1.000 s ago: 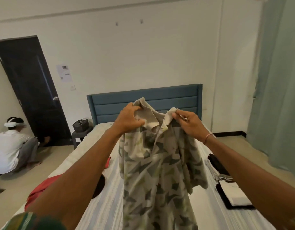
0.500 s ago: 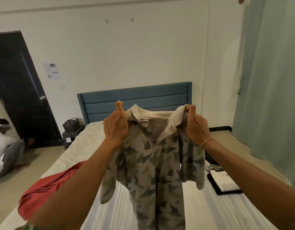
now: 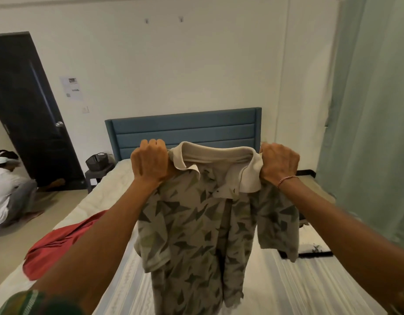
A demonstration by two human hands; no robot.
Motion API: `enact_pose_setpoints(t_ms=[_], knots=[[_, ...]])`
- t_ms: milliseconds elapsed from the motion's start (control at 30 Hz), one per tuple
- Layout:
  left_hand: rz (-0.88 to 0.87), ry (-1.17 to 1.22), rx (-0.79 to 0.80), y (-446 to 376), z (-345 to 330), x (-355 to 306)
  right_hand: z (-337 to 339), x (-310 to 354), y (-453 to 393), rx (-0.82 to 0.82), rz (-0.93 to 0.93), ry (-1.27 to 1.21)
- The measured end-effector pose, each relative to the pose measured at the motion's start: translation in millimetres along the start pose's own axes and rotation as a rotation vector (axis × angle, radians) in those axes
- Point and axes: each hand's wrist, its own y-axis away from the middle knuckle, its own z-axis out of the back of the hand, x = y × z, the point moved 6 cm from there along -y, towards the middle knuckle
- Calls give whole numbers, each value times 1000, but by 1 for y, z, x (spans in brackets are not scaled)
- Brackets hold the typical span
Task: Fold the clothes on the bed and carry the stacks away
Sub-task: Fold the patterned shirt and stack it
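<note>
Two hands, left [image 3: 150, 161] and right [image 3: 278, 162], now grip the shirt [image 3: 196, 223] spread wide by its shoulders at twelve o'clock over the bed [image 3: 287, 280], ready for folding.

One polo shirt [image 3: 196, 223], one red garment [image 3: 55, 244], two hands, one bed [image 3: 287, 287].

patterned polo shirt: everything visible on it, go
The polo shirt looks like soft knit, beige with green and grey angular shapes, with a plain beige collar and a short placket. It hangs upright and unfolded above the bed, front toward the camera, both short sleeves drooping. The left hand and right hand each grip a shoulder beside the collar. The hem runs out of view.
</note>
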Motion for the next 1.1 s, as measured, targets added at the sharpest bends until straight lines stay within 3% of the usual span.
enact_pose_setpoints(t_ms=[300, 567, 867, 1000, 1100], knots=[[-68, 108, 82, 9, -27, -35, -11, -32, 3, 85, 64, 158], [-144, -124, 434, 13, -126, -43, -76, -33, -10, 216, 69, 229], [-157, -6, 712, 0, -350, -71, -281, -22, -83, 415, 21, 256], [34, 146, 790, 11, -461, -94, -387, -17, -115, 420, -11, 200], [196, 182, 864, 58, -519, -108, -456, -18, -94, 445, -36, 223]])
